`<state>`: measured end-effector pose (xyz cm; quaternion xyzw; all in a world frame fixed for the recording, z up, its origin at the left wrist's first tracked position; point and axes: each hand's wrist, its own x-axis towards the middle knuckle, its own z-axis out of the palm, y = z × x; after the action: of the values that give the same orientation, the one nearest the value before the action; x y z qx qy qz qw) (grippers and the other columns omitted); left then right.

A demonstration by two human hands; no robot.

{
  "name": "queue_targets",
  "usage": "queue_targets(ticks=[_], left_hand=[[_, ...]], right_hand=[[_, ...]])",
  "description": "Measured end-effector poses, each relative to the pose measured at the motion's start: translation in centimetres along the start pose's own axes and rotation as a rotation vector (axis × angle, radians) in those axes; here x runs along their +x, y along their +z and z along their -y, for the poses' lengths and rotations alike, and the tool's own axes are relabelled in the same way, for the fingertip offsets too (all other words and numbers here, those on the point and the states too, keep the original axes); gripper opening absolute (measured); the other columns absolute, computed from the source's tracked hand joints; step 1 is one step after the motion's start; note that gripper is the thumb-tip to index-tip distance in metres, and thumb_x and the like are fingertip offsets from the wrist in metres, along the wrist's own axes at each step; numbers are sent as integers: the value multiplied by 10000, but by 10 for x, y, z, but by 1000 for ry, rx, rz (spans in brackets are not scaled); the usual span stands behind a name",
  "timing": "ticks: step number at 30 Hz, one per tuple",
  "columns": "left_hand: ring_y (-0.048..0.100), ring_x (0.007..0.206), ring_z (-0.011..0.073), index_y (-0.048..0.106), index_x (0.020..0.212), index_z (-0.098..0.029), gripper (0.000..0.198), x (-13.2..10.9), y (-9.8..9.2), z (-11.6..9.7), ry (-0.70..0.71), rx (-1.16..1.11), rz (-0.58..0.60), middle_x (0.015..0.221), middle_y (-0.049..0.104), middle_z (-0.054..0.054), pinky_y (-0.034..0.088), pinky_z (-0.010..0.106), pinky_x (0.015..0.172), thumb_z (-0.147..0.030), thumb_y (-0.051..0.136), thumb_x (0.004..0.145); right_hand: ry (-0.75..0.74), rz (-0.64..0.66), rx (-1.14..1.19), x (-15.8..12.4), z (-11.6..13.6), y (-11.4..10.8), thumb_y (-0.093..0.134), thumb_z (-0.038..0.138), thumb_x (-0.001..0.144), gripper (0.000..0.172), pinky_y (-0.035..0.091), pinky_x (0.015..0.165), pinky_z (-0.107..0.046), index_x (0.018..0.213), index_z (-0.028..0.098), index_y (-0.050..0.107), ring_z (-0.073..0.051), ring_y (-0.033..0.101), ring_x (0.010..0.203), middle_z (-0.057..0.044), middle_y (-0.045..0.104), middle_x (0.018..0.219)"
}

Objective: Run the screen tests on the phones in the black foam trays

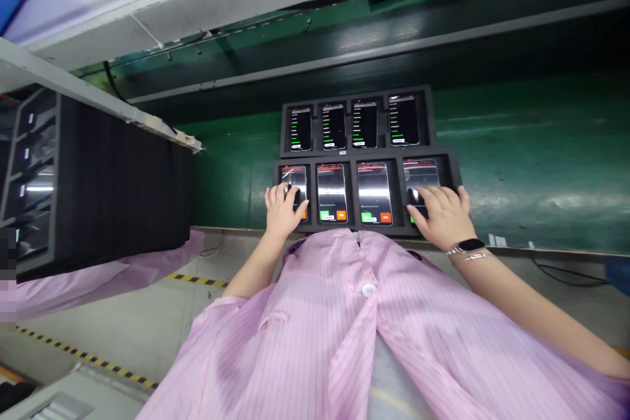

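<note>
Phone screens (333,127): text illegibly small

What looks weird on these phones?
The leftmost front phone, under the left hand, has a thin white slanted line across its screen. The other phones show no line like it. It could be a crack or just a shiny reflection; the picture cannot tell.

Single head-worn camera, high over the person's chest; faces forward and steeply down past the pink striped smock (315,341); black foam phone tray (432,121) lies close, just beyond the smock, mid-frame; wide view reaches the green panel (531,144) behind the tray, floor (123,321) left of it; horizon tilted.
</note>
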<state>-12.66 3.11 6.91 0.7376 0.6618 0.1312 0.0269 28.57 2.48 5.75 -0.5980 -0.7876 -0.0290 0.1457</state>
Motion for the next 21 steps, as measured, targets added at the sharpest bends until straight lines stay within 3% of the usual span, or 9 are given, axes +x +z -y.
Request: queue_targets(ticks=[5, 8, 11, 14, 17, 21], left_hand=[[534, 1328, 366, 697, 1256, -244, 391, 1, 0, -1, 2, -9, 12, 1388, 631, 147, 253, 646, 1263, -515, 598, 992], [518, 1361, 365, 712, 1245, -254, 381, 5, -1, 0, -5, -14, 16, 1428, 623, 134, 285, 616, 1260, -515, 607, 989], [522, 1376, 354, 688, 1307, -229, 425, 1, -3, -2, 5, -32, 24, 1430, 631, 142, 288, 605, 1265, -509, 592, 1002], [433, 1474, 358, 640, 1399, -241, 504, -18, -2, -11, 110, -48, 27, 1530, 560, 136, 212, 639, 1289, -545, 593, 999], [416, 1490, 342, 650, 1406, -292, 482, -43, 3, -21, 259, -71, 56, 1541, 550, 110, 223, 616, 1292, -551, 600, 1002], [381, 1507, 371, 673, 1396, -307, 475, -55, 8, -27, 226, -56, 55, 1575, 500, 127, 266, 622, 1273, -548, 631, 989]], right_hand=[[6, 37, -2, 1, -2, 1, 376, 526, 1045, 529, 239, 1213, -569, 1211, 138, 696, -369, 517, 1254, -216, 649, 1322], [-12, 36, 27, 4, -6, 3, 351, 541, 1046, 553, 253, 1212, -563, 1175, 137, 707, -353, 562, 1183, -206, 685, 1246], [7, -3, 29, 3, -2, 4, 370, 562, 1043, 577, 240, 1220, -592, 1145, 117, 723, -396, 514, 1278, -244, 660, 1299], [-9, -67, 79, -5, 19, 4, 441, 557, 1033, 599, 235, 1229, -625, 1308, 69, 653, -421, 429, 1400, -273, 571, 1433], [-131, -59, 215, -18, 49, 9, 518, 539, 1017, 627, 276, 1219, -642, 1474, 111, 532, -404, 412, 1437, -236, 538, 1486], [-209, -56, 264, -27, 74, 17, 564, 514, 1016, 596, 320, 1200, -650, 1504, 172, 528, -395, 399, 1459, -215, 528, 1508]])
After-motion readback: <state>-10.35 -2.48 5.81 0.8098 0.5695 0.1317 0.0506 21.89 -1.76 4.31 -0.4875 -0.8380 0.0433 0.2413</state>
